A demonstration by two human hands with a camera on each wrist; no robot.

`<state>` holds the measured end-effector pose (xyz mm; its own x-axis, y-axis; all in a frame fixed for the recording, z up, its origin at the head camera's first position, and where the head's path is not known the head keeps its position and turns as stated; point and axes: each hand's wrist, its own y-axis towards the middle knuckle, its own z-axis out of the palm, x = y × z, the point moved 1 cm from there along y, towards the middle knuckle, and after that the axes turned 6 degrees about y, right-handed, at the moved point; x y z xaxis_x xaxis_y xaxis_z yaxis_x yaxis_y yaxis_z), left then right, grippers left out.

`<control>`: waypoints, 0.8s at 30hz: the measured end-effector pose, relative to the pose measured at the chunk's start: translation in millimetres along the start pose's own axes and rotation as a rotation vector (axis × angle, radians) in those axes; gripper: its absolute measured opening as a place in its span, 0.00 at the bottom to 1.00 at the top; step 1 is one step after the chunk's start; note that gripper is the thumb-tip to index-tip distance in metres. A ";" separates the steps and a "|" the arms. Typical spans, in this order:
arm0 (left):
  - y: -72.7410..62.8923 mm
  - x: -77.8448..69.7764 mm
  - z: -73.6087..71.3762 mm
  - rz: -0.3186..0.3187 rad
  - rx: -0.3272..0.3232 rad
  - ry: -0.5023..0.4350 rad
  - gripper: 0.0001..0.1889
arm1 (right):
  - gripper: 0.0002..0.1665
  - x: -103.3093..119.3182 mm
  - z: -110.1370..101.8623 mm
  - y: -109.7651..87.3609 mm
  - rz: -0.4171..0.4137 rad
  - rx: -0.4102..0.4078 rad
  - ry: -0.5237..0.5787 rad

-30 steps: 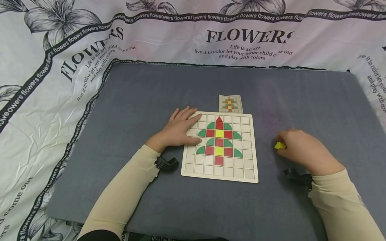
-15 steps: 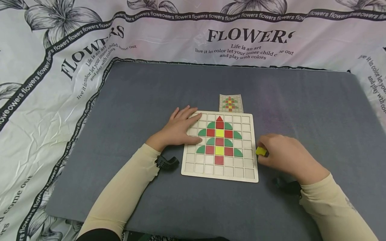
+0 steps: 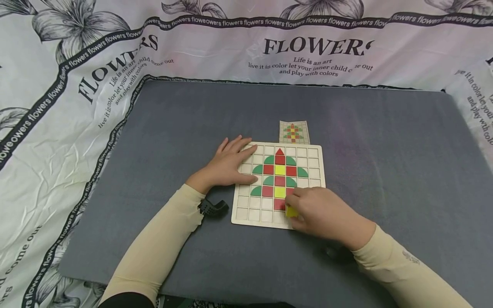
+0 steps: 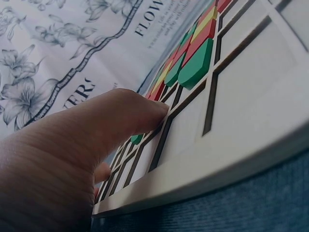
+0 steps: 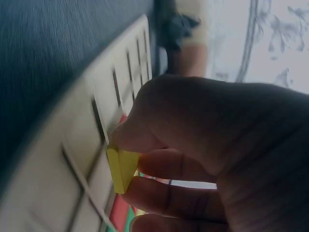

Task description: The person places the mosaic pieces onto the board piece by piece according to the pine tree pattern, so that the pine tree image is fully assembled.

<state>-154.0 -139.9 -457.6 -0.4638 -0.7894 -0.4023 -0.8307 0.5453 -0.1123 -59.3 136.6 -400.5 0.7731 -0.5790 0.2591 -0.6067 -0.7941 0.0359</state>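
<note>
A cream grid board (image 3: 255, 214) lies on the grey surface, with red, yellow and green pieces set in a tree shape. My left hand (image 3: 226, 166) rests spread over its upper left part; the thumb (image 4: 135, 108) reaches across the squares in the left wrist view. Between thumb and fingers, my right hand (image 3: 327, 216) pinches a yellow square tile (image 5: 123, 166) over the lower right of the board. In the head view the tile sits just right of the lowest red square (image 3: 279, 204). That hand covers the board's lower right corner.
A small card (image 3: 283, 128) printed with the same tree pattern lies at the board's far edge. White cloth (image 3: 215, 51) with flower drawings and lettering surrounds the grey tabletop (image 3: 385, 128). A black wrist device (image 3: 213, 208) sits at the left wrist.
My right hand has moved left from the bare tabletop to over the board's lower right part, carrying the yellow tile. The left hand has stayed put.
</note>
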 end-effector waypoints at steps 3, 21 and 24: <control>1.4 -1.2 0.5 0.000 0.001 -0.004 0.52 | 0.13 7.5 6.8 4.4 -0.055 -0.010 -0.003; 2.5 -0.4 5.4 0.003 0.012 0.010 0.52 | 0.08 14.0 24.8 6.5 -0.141 -0.029 0.005; 0.4 -1.6 2.5 0.001 0.000 0.002 0.52 | 0.05 14.8 23.9 7.3 -0.141 -0.039 0.006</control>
<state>-152.8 -137.7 -459.3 -0.4651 -0.7897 -0.4002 -0.8302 0.5460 -0.1124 -47.9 117.9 -419.5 0.8501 -0.4610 0.2546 -0.4991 -0.8596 0.1096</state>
